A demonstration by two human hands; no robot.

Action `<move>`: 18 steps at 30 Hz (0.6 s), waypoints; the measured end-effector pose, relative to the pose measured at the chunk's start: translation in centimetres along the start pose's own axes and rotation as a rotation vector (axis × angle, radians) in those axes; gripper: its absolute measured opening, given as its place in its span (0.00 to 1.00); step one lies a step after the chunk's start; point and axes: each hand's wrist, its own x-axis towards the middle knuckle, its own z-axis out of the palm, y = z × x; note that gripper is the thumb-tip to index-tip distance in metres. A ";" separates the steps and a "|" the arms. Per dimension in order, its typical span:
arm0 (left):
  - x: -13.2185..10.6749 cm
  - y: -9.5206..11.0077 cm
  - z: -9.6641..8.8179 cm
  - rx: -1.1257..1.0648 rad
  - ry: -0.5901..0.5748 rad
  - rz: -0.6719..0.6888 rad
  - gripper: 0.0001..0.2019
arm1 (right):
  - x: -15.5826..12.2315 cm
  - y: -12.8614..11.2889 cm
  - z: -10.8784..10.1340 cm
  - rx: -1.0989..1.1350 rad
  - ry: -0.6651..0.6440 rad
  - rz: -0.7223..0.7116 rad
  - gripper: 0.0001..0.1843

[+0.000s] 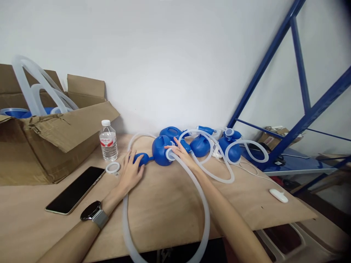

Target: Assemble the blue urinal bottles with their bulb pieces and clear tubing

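My left hand lies over the narrow blue neck of a blue plastic bulb, gripping it against the plywood tabletop. My right hand curls at the bulb's other end, around a white collar and a thick translucent silicone tube. That tube loops down toward the table's front edge and beyond it. Behind my hands, several more blue bulbs lie tangled in thinner translucent tubing. A white ring lies near my left hand.
An open cardboard box holding translucent tubes stands at the left, beside a water bottle and a black phone. A small white object lies near the right edge. A blue metal rack stands at the right.
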 end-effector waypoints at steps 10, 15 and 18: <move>6.0 6.3 1.2 -0.113 -0.172 0.300 0.54 | 2.2 0.9 0.7 0.124 0.166 -0.034 0.23; 6.8 7.1 4.9 -0.249 -0.145 0.209 0.50 | 2.1 1.7 1.7 0.167 0.260 -0.123 0.23; 6.6 7.3 5.7 -0.185 -0.123 0.192 0.41 | 1.8 2.0 2.5 0.269 0.299 -0.179 0.23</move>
